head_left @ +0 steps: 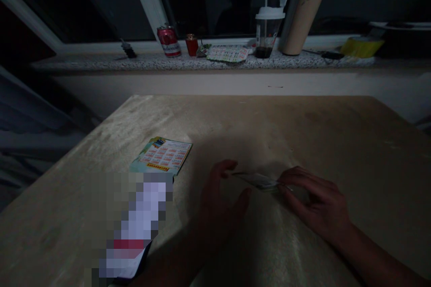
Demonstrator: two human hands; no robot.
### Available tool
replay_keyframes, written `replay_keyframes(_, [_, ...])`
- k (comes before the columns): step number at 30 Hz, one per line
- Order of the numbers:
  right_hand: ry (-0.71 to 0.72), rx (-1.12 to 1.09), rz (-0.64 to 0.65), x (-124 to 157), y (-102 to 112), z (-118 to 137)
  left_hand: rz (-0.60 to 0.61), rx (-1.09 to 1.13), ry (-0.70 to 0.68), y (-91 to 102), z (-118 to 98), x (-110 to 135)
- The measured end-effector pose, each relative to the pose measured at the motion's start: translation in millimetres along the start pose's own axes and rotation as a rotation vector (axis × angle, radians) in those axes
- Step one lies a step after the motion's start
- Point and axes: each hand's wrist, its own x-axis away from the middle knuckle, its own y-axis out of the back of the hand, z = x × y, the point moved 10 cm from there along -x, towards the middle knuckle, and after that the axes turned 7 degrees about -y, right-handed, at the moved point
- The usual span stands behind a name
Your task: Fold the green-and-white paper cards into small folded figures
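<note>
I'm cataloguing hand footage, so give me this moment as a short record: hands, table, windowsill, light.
Right hand: pinching one end of a thin flat item
Left hand: open near its other end; contact unclear
Table: printed sheet, pixelated object on its near side
Windowsill: red can, lidded cup, brown tube, among others
Light: dim

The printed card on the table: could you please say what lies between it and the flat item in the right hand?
In the head view, the left hand is between the printed card and the flat item.
</note>
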Motion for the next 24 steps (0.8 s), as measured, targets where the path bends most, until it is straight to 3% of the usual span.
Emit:
replay_keyframes(3, [0.137,0.063,0.042,-1,-2,16,0.048,-0.137,-0.275,1.0,-32,-1])
replay_keyframes(6, [0.213,0.096,0.109,1,-7,26,0.181,-0.141,-0.387,-9.0,-46,0])
replay_keyframes(11, [0.213,0.079,0.17,3,-16,30,0.346,-0.109,-0.443,-23.8,-54,5])
replay_keyframes(24, [0.218,-0.052,0.216,4,-25,35,0.409,-0.062,-0.44,-33.0,-59,10])
